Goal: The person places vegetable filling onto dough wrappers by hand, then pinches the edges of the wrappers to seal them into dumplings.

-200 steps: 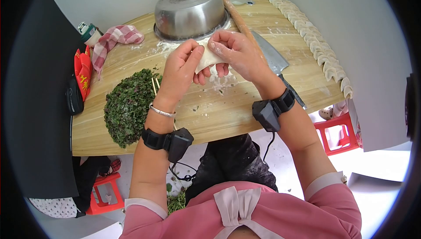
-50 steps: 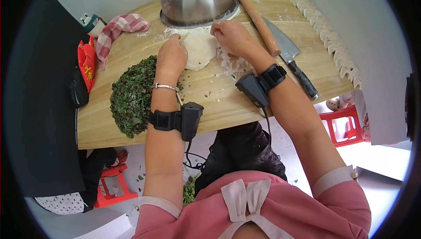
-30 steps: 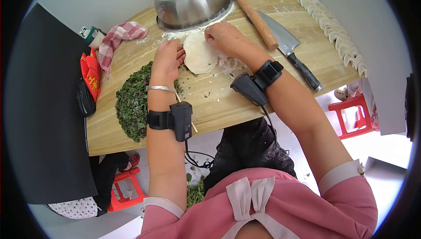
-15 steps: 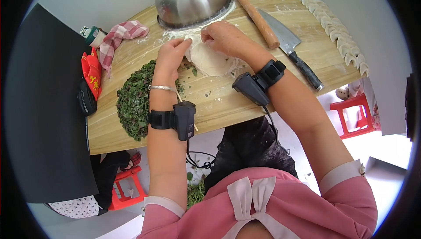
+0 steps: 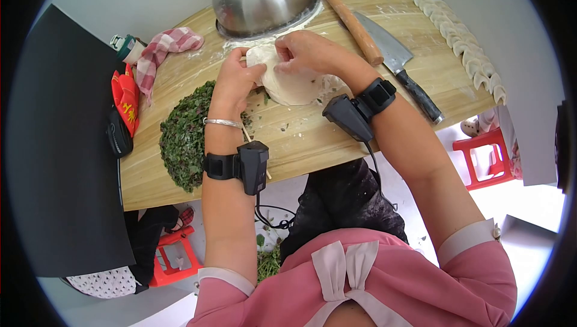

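Between my hands, thin pale dough wrappers (image 5: 294, 91) lie in a pile on the wooden table. My left hand (image 5: 237, 78) grips the left edge of a raised dough wrapper, thumb in front and fingers behind. My right hand (image 5: 303, 51) is closed, its curled fingertips pinching dough at the pile's upper right; exactly which layer is hidden. A mound of chopped green leaves (image 5: 186, 138) sits left of my left forearm. Part of a thin wooden stick (image 5: 268, 175) shows beside that wrist.
An upturned steel basin (image 5: 264, 3) stands behind my hands. Right of it lie a rolling pin (image 5: 348, 21) and a cleaver (image 5: 390, 45). Folded dumplings (image 5: 457, 39) line the right edge. A checked cloth (image 5: 165, 48) and a red packet (image 5: 125, 102) are at left.
The wrapper in my left hand now stands up more, showing its pale face. My left fingers have moved behind it and the thumb in front. My right hand has barely moved.
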A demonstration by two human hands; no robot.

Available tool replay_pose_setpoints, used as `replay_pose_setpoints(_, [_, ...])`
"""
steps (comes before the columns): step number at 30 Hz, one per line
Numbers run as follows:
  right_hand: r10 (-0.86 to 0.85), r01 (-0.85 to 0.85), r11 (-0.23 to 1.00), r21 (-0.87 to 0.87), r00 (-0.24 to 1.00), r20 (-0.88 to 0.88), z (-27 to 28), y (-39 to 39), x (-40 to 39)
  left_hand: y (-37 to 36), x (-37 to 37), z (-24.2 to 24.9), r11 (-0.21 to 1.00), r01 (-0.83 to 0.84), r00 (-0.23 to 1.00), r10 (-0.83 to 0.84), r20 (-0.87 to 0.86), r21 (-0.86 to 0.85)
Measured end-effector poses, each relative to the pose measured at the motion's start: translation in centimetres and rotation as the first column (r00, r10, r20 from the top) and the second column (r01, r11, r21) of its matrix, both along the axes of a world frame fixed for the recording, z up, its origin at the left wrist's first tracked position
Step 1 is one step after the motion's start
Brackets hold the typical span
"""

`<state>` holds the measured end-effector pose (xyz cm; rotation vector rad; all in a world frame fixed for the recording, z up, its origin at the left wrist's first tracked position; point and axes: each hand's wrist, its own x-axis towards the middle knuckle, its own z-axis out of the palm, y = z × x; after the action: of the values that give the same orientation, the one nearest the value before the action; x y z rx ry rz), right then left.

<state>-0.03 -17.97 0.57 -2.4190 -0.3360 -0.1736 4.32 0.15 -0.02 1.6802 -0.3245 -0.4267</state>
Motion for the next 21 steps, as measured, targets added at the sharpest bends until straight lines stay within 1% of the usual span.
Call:
replay_pose_setpoints(1, [0.017, -0.018, 1.000, -0.021, 0.999, -0.039, 0.3, 0.3, -0.3, 0.1, 0.0, 0.1, 0.998, -0.029, 1.000, 0.029, -0.006, -0.049])
replay_pose_setpoints(2, [0.033, -0.036, 0.998, -0.041, 0.996, -0.078, 0.5, 0.7, -0.6, 0.2, 0.0, 0.1, 0.998, -0.032, 0.999, 0.032, -0.006, -0.051])
replay_pose_setpoints(3, [0.036, -0.040, 0.998, -0.043, 0.996, -0.078, 0.3, 1.0, -0.7, 0.2, -0.1, 0.3, 0.998, -0.049, 0.999, 0.050, 0.013, -0.047])
replay_pose_setpoints(4, [0.033, -0.037, 0.996, -0.085, 0.998, -0.057, 0.1, 1.4, -0.7, 0.3, -0.1, 0.4, 0.997, -0.067, 0.997, 0.068, 0.032, -0.045])
replay_pose_setpoints(5, [0.030, -0.034, 0.991, -0.127, 0.999, -0.036, 0.0, 1.6, -0.6, 0.4, 0.0, 0.3, 0.996, -0.070, 0.997, 0.072, 0.032, -0.047])
replay_pose_setpoints(6, [0.032, -0.037, 0.991, -0.129, 0.999, -0.035, -0.1, 1.8, -0.7, 0.5, 0.2, 0.3, 0.998, -0.056, 0.997, 0.057, 0.045, -0.023])
replay_pose_setpoints(8, [0.026, -0.027, 0.992, -0.121, 1.000, -0.009, -0.3, 1.9, -0.8, 0.6, 0.5, 0.1, 0.999, -0.044, 0.997, 0.044, 0.056, -0.001])
replay_pose_setpoints(10, [0.034, -0.037, 0.993, -0.111, 0.999, -0.031, -0.5, 1.8, -0.4, 0.7, 0.5, 0.1, 0.999, -0.038, 0.996, 0.036, 0.076, 0.031])
replay_pose_setpoints(12, [0.042, -0.047, 0.994, -0.098, 0.998, -0.053, -0.9, 1.7, 0.0, 0.7, 0.4, 0.0, 0.999, -0.046, 0.997, 0.045, 0.065, 0.007])
replay_pose_setpoints(14, [0.059, -0.059, 0.998, -0.002, 0.996, -0.073, -1.2, 1.5, 0.4, 0.6, 0.4, 0.0, 0.998, -0.052, 0.997, 0.053, 0.055, -0.018])
replay_pose_setpoints(15, [0.061, -0.061, 0.998, -0.003, 0.995, -0.073, -1.1, 1.8, 0.2, 0.6, 0.4, 0.0, 0.998, -0.063, 0.996, 0.064, 0.057, -0.022])
replay_pose_setpoints(17, [0.011, -0.011, 1.000, 0.003, 0.997, -0.077, -0.9, 2.3, -0.2, 0.6, 0.4, 0.1, 0.997, -0.075, 0.995, 0.076, 0.058, -0.028])
replay_pose_setpoints(19, [0.001, 0.000, 1.000, 0.007, 0.998, -0.063, -0.8, 2.6, -0.3, 0.6, 0.3, 0.5, 0.993, -0.115, 0.991, 0.113, 0.071, 0.020])
replay_pose_setpoints(21, [-0.009, 0.010, 1.000, 0.011, 0.999, -0.052, -1.2, 2.7, -0.1, 0.7, 0.3, 0.5, 0.993, -0.120, 0.991, 0.119, 0.065, 0.012])
